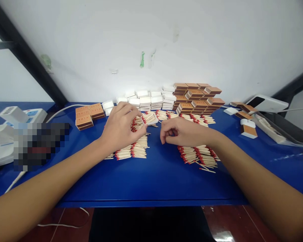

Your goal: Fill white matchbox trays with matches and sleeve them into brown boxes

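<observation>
My left hand [123,126] is closed around a small white matchbox tray [155,118] with red-tipped matches lying in it; much of the tray is hidden by the fingers. To its right, my right hand [183,132] hovers over the table with its fingers curled inward, and whatever they may hold is hidden. Rows of loose matches [139,149] lie beneath and in front of my left hand. Another spread of matches [190,154] lies under my right wrist, a few of them stray at its near edge.
White trays [143,101] are stacked along the wall, beside a pile of brown matchboxes [198,104]. More matchboxes [84,116] sit at the left, near a power strip [35,116]. A white device [267,103] and a dark case [288,127] occupy the right of the blue table [141,185].
</observation>
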`<state>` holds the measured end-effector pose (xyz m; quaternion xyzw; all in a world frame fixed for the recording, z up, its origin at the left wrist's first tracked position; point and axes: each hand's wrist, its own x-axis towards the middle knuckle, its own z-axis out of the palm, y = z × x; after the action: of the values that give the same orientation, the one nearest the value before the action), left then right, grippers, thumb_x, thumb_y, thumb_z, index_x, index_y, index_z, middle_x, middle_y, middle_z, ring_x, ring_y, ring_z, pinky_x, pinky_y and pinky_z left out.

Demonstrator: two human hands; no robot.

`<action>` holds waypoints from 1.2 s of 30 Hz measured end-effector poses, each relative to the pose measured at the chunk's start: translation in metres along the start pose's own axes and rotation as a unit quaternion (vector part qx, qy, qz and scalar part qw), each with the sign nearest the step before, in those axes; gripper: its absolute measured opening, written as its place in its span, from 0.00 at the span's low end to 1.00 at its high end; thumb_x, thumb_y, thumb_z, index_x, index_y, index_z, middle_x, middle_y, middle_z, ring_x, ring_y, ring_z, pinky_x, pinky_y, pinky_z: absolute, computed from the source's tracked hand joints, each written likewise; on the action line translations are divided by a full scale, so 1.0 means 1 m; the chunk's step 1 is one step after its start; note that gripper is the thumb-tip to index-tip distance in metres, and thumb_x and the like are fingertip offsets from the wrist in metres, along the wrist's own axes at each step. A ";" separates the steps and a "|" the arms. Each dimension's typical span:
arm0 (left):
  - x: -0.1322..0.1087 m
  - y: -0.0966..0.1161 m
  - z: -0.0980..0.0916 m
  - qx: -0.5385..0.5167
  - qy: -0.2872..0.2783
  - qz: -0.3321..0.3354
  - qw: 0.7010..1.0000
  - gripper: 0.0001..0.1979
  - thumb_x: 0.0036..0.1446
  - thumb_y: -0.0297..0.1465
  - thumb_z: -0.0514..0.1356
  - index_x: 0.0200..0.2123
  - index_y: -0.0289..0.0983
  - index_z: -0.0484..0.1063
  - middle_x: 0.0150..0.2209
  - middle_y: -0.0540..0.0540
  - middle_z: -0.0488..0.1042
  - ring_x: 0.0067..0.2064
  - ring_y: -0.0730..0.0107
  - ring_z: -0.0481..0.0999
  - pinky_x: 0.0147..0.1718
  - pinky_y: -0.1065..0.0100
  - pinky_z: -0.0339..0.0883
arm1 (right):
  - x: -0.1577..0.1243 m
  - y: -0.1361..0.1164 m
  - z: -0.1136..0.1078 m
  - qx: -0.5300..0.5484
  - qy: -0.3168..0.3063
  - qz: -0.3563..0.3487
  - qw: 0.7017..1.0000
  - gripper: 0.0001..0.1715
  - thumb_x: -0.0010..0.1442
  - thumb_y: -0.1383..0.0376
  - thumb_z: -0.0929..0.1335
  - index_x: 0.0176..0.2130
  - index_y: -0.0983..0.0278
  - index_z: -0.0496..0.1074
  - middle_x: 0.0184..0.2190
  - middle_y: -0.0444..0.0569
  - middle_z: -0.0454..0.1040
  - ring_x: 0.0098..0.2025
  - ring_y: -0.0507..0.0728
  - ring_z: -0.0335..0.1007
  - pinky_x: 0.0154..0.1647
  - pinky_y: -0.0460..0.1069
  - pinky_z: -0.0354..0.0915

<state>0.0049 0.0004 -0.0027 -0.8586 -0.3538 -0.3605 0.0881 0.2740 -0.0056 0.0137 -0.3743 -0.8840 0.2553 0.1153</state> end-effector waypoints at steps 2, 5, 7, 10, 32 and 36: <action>0.000 -0.001 0.001 0.004 0.009 -0.001 1.000 0.10 0.67 0.38 0.64 0.44 0.37 0.79 0.45 0.39 0.82 0.53 0.48 0.75 0.55 0.48 0.72 | 0.000 0.000 0.000 -0.017 0.037 0.017 0.999 0.14 0.58 0.70 0.68 0.38 0.60 0.83 0.30 0.45 0.76 0.31 0.55 0.67 0.34 0.51 0.62; 0.000 -0.003 0.002 0.005 0.014 -0.005 1.000 0.11 0.68 0.38 0.64 0.44 0.37 0.79 0.45 0.39 0.82 0.53 0.48 0.75 0.55 0.48 0.72 | 0.001 0.001 0.001 -0.057 0.086 0.025 0.994 0.16 0.56 0.72 0.68 0.41 0.61 0.83 0.30 0.45 0.76 0.33 0.56 0.68 0.36 0.51 0.62; 0.000 -0.005 0.002 0.005 0.010 -0.008 1.000 0.10 0.68 0.38 0.64 0.44 0.37 0.80 0.45 0.39 0.82 0.53 0.48 0.75 0.55 0.47 0.72 | 0.001 -0.002 0.000 -0.024 0.029 0.009 0.999 0.12 0.56 0.71 0.68 0.35 0.60 0.83 0.32 0.47 0.78 0.32 0.55 0.69 0.35 0.51 0.63; 0.000 -0.006 0.003 0.007 0.005 -0.002 1.000 0.11 0.68 0.38 0.64 0.44 0.37 0.80 0.45 0.39 0.82 0.52 0.48 0.75 0.54 0.47 0.72 | -0.001 -0.007 -0.003 0.043 -0.027 0.007 0.999 0.10 0.57 0.69 0.68 0.31 0.60 0.81 0.28 0.44 0.77 0.28 0.54 0.68 0.32 0.50 0.62; -0.005 -0.003 0.006 -0.050 -0.028 0.048 0.997 0.13 0.68 0.38 0.66 0.49 0.36 0.80 0.46 0.40 0.81 0.52 0.52 0.78 0.55 0.49 0.74 | 0.004 -0.001 -0.007 0.053 0.175 0.097 0.978 0.20 0.73 0.53 0.64 0.38 0.62 0.78 0.30 0.47 0.79 0.29 0.55 0.70 0.33 0.52 0.62; -0.006 0.001 0.007 -0.072 -0.031 0.048 0.996 0.12 0.69 0.38 0.65 0.50 0.37 0.79 0.47 0.40 0.82 0.52 0.53 0.79 0.55 0.49 0.74 | 0.007 -0.010 0.003 0.159 0.139 0.103 0.972 0.22 0.69 0.46 0.70 0.40 0.61 0.77 0.28 0.44 0.76 0.28 0.54 0.68 0.31 0.51 0.62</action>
<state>0.0065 -0.0010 -0.0113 -0.8896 -0.2876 -0.3534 0.0321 0.2619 -0.0081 0.0170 -0.4720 -0.7644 0.3483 0.2678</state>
